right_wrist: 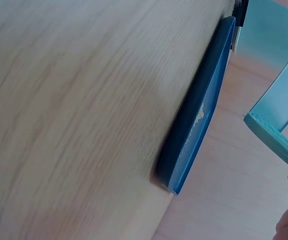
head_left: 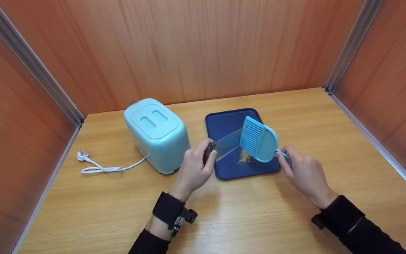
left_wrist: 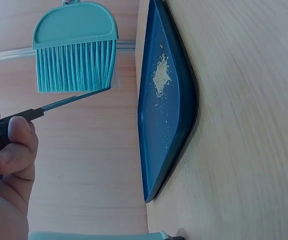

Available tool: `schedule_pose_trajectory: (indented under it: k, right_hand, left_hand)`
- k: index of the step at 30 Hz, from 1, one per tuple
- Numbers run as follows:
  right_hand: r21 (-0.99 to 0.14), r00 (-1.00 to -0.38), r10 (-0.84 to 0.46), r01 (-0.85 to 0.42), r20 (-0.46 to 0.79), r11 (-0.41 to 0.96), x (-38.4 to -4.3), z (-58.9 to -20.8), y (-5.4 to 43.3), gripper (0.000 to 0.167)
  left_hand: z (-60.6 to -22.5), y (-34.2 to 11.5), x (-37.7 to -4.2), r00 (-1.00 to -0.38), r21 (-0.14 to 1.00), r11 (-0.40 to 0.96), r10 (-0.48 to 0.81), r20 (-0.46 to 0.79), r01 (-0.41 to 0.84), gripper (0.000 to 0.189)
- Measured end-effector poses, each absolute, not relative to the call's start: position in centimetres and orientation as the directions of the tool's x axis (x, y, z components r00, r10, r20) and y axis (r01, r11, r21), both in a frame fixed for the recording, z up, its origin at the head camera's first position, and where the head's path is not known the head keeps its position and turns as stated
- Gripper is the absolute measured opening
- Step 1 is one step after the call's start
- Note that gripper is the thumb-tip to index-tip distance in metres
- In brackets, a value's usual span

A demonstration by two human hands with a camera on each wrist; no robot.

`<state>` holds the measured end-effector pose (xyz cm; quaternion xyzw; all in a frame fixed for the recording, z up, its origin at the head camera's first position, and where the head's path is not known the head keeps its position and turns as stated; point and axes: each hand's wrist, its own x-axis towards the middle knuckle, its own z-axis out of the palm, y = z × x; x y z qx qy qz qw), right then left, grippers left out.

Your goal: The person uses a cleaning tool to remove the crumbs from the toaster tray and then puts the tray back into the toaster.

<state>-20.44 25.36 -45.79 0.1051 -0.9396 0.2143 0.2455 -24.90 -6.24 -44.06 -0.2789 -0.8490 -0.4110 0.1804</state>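
My left hand [head_left: 194, 169] grips the dark handle of a cleaver [head_left: 228, 144], its broad flat blade tilted over the tray. In my right hand [head_left: 305, 173] is the thin handle of a light-blue brush [head_left: 267, 143]. The bristles [left_wrist: 74, 67] meet the far end of the blade, which shows nearly edge-on in the left wrist view. Below both lies a dark blue tray [head_left: 224, 123] with a small heap of yellowish crumbs [head_left: 244, 157] and finer specks scattered around it. In the right wrist view the cleaver blade [right_wrist: 279, 95] and brush hang above the tray.
A light-blue toaster [head_left: 167, 141] with a lid on top stands left of the tray, close to my left hand. Its white cord [head_left: 108, 169] and plug [head_left: 82, 156] lie on the wooden table [head_left: 224, 218]. Wood-grain panels [head_left: 224, 49] enclose the back and sides.
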Motion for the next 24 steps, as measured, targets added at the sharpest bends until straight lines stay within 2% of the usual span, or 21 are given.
schedule_pose_trajectory:
  k: [5, 11, 15, 24]
  right_hand:
    - [-0.399, -0.869, -0.079, -0.303, 0.488, 0.865, -20.31, -45.60, 25.51, 0.015]
    - [-0.370, -0.825, -0.057, -0.312, 0.562, 0.875, -20.41, -45.31, 25.91, 0.015]
    - [-0.365, -0.815, -0.047, -0.309, 0.577, 0.878, -20.50, -45.37, 25.92, 0.014]
    - [-0.376, -0.844, -0.045, -0.284, 0.534, 0.882, -20.44, -46.16, 25.22, 0.016]
  left_hand:
    - [-44.31, -6.10, -24.94, -0.734, 0.501, 0.553, 0.364, 0.574, 0.666, 0.012]
    - [-44.71, -6.06, -24.99, -0.675, 0.380, 0.595, 0.411, 0.613, 0.708, 0.010]
    - [-44.79, -5.95, -24.93, -0.666, 0.379, 0.588, 0.407, 0.625, 0.714, 0.009]
    - [-44.68, -5.63, -24.70, -0.652, 0.411, 0.543, 0.387, 0.652, 0.733, 0.012]
